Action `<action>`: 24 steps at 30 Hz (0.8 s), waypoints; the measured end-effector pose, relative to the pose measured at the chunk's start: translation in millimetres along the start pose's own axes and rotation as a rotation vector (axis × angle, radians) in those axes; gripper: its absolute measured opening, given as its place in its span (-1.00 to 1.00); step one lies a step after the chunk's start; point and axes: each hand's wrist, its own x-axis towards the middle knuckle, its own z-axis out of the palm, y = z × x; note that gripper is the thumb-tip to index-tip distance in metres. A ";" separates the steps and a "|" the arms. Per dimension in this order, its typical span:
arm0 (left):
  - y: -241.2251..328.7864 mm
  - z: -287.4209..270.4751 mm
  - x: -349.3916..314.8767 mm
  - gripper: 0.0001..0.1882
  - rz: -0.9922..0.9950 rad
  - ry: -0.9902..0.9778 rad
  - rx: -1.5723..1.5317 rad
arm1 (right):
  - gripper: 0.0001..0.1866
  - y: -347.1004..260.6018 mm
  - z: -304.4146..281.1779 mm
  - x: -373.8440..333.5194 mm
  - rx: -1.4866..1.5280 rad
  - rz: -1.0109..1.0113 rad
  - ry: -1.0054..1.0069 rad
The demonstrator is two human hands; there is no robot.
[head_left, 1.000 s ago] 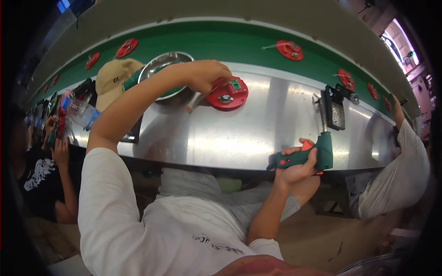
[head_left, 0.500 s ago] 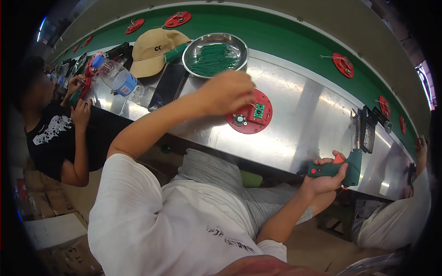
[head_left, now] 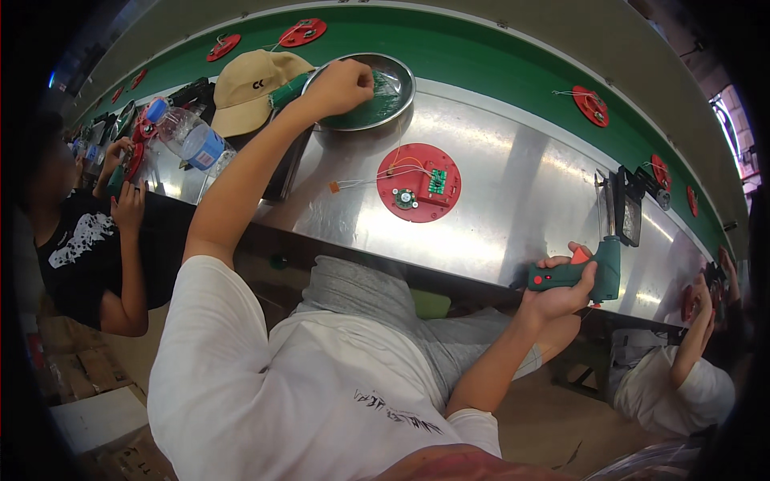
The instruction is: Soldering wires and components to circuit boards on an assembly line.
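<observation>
My left hand (head_left: 343, 86) is over the left side of a round steel bowl (head_left: 410, 103) of thin green wires (head_left: 387, 100). Its fingers are curled together, and whatever they pinch is hidden. In front of the bowl lies a red round disc (head_left: 431, 206) carrying a small green circuit board (head_left: 438, 182) and a round metal part (head_left: 405, 198). Pale wires run left from the disc to a small orange tab (head_left: 334, 187). At the right, my right hand (head_left: 565, 295) grips a dark green soldering gun (head_left: 609, 272) with a red trigger, its metal tip pointing away from me.
A tan cap (head_left: 247, 90) and a water bottle (head_left: 192, 138) are on the steel table at the left. A black stand (head_left: 629, 210) is beside the gun's tip. Behind runs a green belt (head_left: 481, 60) with several red discs. Co-workers sit on both sides.
My left hand has moved from the red disc up and left to the bowl, uncovering the disc's wires and orange tab. My right hand still holds the soldering gun.
</observation>
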 end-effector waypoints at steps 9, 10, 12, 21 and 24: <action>-8.8 -28.0 -1.5 -0.86 -0.096 0.011 -0.567 | -0.54 1.5 -1.4 0.1 -0.011 0.007 -0.020; -9.9 -28.5 -1.8 -0.86 -0.098 0.012 -0.569 | -0.54 1.3 -1.1 0.3 -0.013 0.011 -0.024; -15.5 -29.7 -2.7 -0.82 -0.097 0.070 -0.671 | -0.54 1.3 -0.2 -0.1 -0.015 0.016 -0.033; 1.7 -31.8 -18.6 -0.82 0.155 0.240 -0.763 | -0.56 1.8 -5.6 -1.1 -0.023 0.017 -0.083; 42.3 -41.2 -56.7 -0.81 0.285 0.223 -0.451 | -0.54 5.1 -7.6 0.9 -0.012 0.008 -0.182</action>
